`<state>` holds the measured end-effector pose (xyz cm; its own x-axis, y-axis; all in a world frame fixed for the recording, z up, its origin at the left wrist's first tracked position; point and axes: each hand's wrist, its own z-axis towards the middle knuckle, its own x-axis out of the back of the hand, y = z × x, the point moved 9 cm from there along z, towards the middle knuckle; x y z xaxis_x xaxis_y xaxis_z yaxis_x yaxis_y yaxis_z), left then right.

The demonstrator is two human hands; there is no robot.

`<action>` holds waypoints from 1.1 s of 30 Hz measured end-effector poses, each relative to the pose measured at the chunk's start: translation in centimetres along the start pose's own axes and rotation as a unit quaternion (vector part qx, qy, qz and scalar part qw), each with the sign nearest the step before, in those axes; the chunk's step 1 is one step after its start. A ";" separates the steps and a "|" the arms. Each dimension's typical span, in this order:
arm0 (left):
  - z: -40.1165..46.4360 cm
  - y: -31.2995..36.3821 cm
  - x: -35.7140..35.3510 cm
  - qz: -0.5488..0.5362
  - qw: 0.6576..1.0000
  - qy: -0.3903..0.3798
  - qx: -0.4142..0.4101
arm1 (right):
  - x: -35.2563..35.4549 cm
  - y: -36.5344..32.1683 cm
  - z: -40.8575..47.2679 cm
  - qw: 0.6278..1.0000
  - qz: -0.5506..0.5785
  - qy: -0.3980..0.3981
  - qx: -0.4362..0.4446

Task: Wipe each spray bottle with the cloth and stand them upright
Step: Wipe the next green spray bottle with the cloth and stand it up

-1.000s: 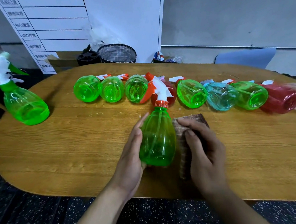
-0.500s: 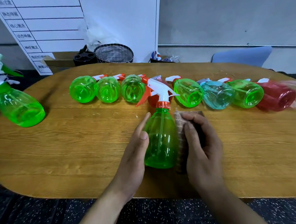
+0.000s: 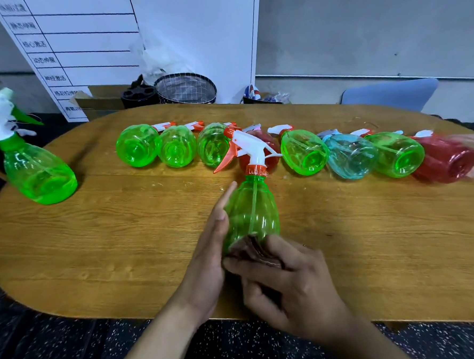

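**Light bottle, braced at the belly and wiped low**

The translucent green plastic spray bottle with the white-and-orange trigger head [image 3: 251, 206] stands upright on the oval wooden table [image 3: 109, 242], near my edge and in front of the row of bottles lying on their sides [image 3: 298, 153]. It looks empty, so I judge it light and easy to tip, with thin walls that would give a little under a squeeze and a smooth skin that could slide under the cloth. The wide belly is the place to steady it; the neck under the orange collar would serve for lifting (the trigger head seems too fiddly to grab).

My left hand [image 3: 207, 258] lies along the bottle's left flank, fingers straight and together, bracing it rather than wrapping round. My right hand [image 3: 286, 284] has its fingers curled, pinching the folded brown cloth [image 3: 251, 247] and pressing it against the bottle's lower front, close to the base. One green bottle with a white-and-green head [image 3: 35, 175] already stands upright, well apart at the table's far left.
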<state>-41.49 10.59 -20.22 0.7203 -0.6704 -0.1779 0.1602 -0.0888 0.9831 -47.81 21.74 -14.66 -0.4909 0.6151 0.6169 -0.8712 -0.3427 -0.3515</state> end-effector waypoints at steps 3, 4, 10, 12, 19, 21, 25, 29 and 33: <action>-0.1 -0.2 -0.1 0.000 1.000 -0.005 0.004 | 1.5 1.1 0.5 0.996 0.049 0.051 -0.056; -0.1 -0.3 -0.2 0.012 1.000 -0.011 0.004 | 2.4 1.9 0.8 0.990 0.065 0.084 -0.096; -0.3 -0.8 -0.8 0.064 0.997 -0.041 -0.005 | 3.2 5.3 1.4 0.968 0.035 0.117 -0.218; -0.2 -0.9 -0.7 0.041 0.998 -0.041 0.005 | 2.3 3.8 1.2 0.984 0.022 0.078 -0.156; 0.1 -0.3 0.0 -0.033 0.999 0.011 -0.006 | 0.6 0.3 0.6 0.998 0.031 0.027 -0.049; -0.1 0.1 0.0 -0.010 1.000 0.016 -0.021 | 1.9 1.3 0.7 0.989 0.070 0.077 -0.100; -0.2 0.0 -0.5 0.041 0.999 -0.006 -0.019 | 3.9 4.8 0.9 0.961 0.112 0.156 -0.198; -0.3 -0.1 -0.9 0.089 0.995 -0.019 -0.035 | 3.1 7.0 0.6 0.946 0.124 0.155 -0.255; -0.2 0.0 -1.1 0.083 0.995 -0.018 -0.048 | 2.5 7.4 0.8 0.945 0.141 0.132 -0.265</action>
<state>-42.16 11.50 -19.99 0.7176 -0.6964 -0.0095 0.1050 0.0947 0.9900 -55.48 20.23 -15.16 -0.6244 0.7319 0.2730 -0.5462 -0.1592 -0.8224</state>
